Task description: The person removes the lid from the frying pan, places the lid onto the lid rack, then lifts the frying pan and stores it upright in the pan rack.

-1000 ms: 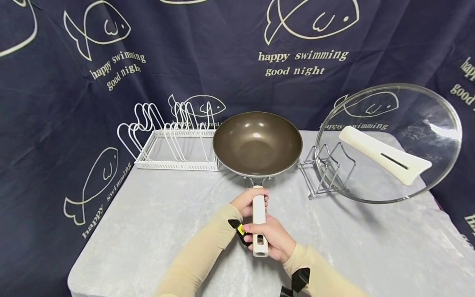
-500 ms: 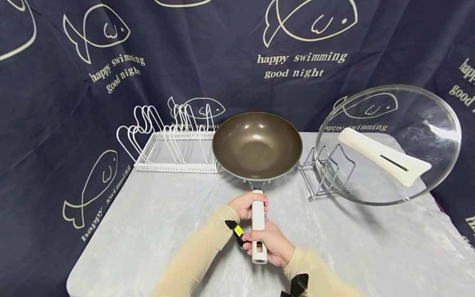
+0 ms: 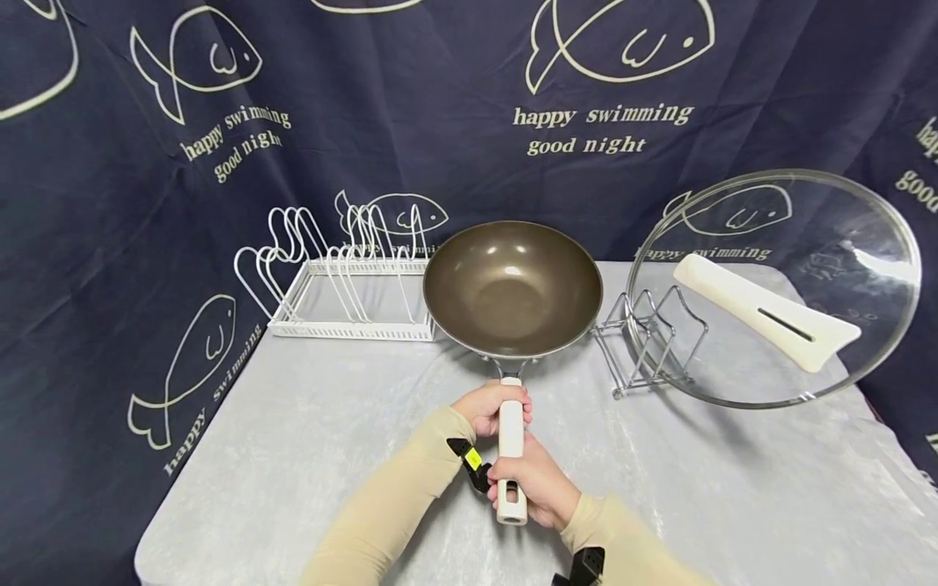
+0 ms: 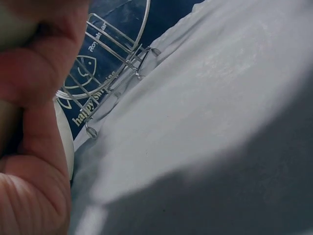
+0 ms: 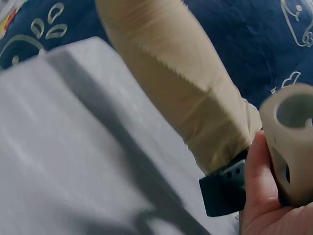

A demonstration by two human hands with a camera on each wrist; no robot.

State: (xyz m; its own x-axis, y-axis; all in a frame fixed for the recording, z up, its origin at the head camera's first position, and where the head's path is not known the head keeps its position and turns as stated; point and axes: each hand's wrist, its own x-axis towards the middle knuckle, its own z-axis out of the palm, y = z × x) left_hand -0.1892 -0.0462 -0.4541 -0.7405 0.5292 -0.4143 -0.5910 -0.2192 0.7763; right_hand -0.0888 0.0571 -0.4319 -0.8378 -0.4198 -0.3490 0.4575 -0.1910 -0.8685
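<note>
A brown-lined wok [image 3: 513, 289] with a long cream handle [image 3: 511, 427] is in the middle of the head view, its handle pointing toward me. My left hand [image 3: 493, 409] grips the handle near the pan, its fingers wrapped round from the left. Closer to the handle's end, my right hand [image 3: 541, 482] holds it from the right, thumb across the top. The right wrist view shows the hollow handle end [image 5: 288, 142] beside the right hand [image 5: 266, 205]. Curled fingers of the left hand [image 4: 36, 161] fill the left side of the left wrist view.
A white wire rack [image 3: 352, 330] with a tray base stands left of the wok. To the right, a chrome rack [image 3: 623, 382] holds a large glass lid [image 3: 733, 342] with a cream handle [image 3: 769, 313]. A dark blue fish-print cloth [image 3: 440, 98] hangs behind the grey table [image 3: 308, 423].
The wok's handle has dropped slightly lower in the head view, with both hands moving along with it. Both hands keep their grip. The racks and lid stay put.
</note>
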